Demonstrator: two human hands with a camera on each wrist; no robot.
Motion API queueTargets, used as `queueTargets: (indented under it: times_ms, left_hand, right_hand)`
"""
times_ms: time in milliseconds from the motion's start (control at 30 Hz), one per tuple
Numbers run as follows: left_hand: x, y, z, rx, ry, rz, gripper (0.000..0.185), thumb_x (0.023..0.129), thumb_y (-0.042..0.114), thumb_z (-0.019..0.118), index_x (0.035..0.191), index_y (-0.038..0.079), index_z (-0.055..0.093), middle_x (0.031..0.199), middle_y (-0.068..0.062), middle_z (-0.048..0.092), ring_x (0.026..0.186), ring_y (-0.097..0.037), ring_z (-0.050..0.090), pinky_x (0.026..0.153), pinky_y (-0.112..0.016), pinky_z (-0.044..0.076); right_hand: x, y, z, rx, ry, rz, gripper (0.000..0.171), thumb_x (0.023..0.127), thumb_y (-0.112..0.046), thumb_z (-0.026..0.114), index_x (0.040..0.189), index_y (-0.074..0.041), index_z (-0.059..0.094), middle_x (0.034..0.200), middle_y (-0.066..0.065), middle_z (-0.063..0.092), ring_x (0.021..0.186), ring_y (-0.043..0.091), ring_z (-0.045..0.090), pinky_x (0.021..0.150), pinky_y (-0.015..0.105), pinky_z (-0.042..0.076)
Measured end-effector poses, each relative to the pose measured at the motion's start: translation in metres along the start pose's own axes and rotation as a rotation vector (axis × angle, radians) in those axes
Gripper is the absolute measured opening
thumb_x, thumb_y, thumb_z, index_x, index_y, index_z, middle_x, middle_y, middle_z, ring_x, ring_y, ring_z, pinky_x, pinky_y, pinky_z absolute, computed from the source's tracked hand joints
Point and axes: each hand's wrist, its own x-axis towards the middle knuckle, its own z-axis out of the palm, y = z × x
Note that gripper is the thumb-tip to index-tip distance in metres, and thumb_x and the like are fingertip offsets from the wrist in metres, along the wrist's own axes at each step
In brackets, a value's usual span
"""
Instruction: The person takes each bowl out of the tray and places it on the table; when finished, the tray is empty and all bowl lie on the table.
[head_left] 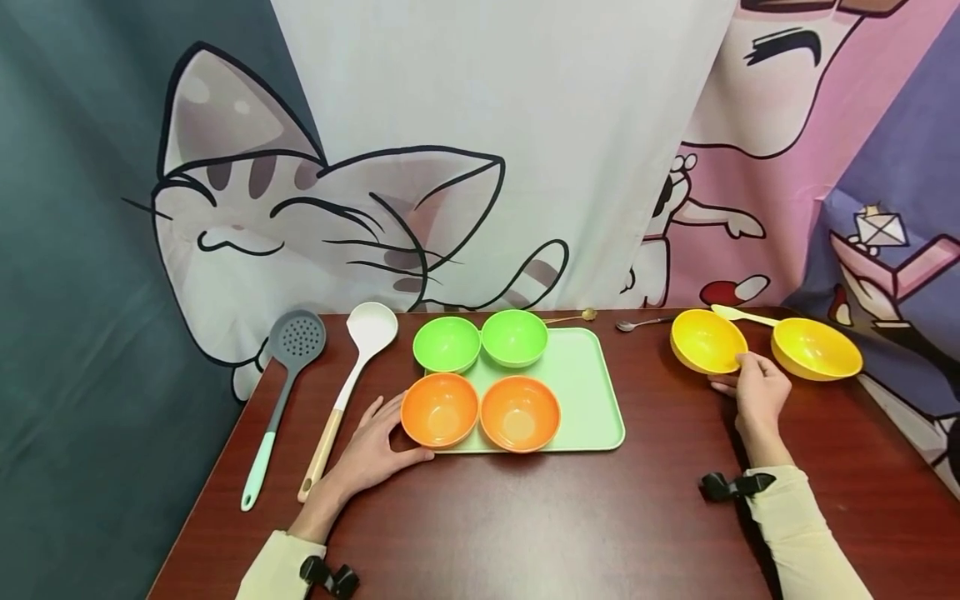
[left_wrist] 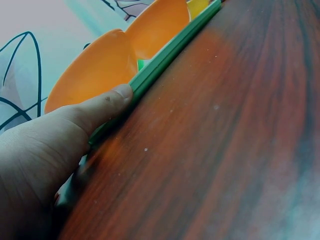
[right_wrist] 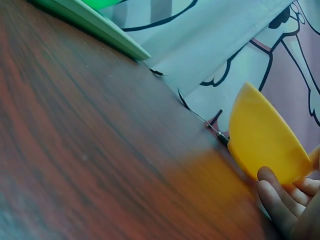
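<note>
My right hand (head_left: 761,393) pinches the near right rim of a yellow bowl (head_left: 705,340), thumb above and fingers beneath. From the right wrist, that yellow bowl (right_wrist: 265,135) looks tilted, its underside close over the table. My left hand (head_left: 373,448) lies at the near left corner of a pale green tray (head_left: 588,392), fingers extended beside an orange bowl (head_left: 438,410). Its thumb (left_wrist: 107,105) touches the tray's edge in the left wrist view. A second orange bowl (head_left: 520,414) and two green bowls (head_left: 447,344) (head_left: 514,338) share the tray's left part.
Another yellow bowl (head_left: 816,350) stands at right, a pale yellow utensil handle (head_left: 742,315) beside it. A small spoon (head_left: 637,324) and a gold-coloured spoon (head_left: 577,317) lie along the back edge. At left lie a grey slotted turner (head_left: 288,375) and a white ladle (head_left: 360,358).
</note>
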Motion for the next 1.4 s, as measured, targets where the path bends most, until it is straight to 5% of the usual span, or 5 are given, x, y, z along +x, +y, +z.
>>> queueTargets:
  times_ms: [600, 1400]
  left_hand:
    - [-0.002, -0.002, -0.006, -0.006, 0.001, 0.004, 0.091, 0.075, 0.065, 0.076, 0.150, 0.022, 0.047, 0.151, 0.003, 0.051, 0.147, -0.024, 0.037, 0.123, -0.058, 0.014]
    - [0.000, -0.001, -0.001, 0.012, -0.009, -0.009, 0.093, 0.075, 0.067, 0.075, 0.150, 0.020, 0.046, 0.151, 0.002, 0.050, 0.147, -0.023, 0.037, 0.124, -0.056, 0.015]
  right_hand:
    - [0.003, -0.008, -0.010, 0.096, 0.104, 0.038, 0.018, 0.094, -0.010, 0.060, 0.078, -0.005, 0.067, 0.061, 0.005, 0.064, 0.043, 0.023, 0.068, 0.038, 0.032, 0.053]
    - [0.006, -0.013, -0.024, 0.102, 0.151, 0.036, 0.006, 0.094, -0.012, 0.065, 0.089, -0.009, 0.063, 0.077, 0.002, 0.062, 0.046, 0.021, 0.069, 0.038, 0.030, 0.053]
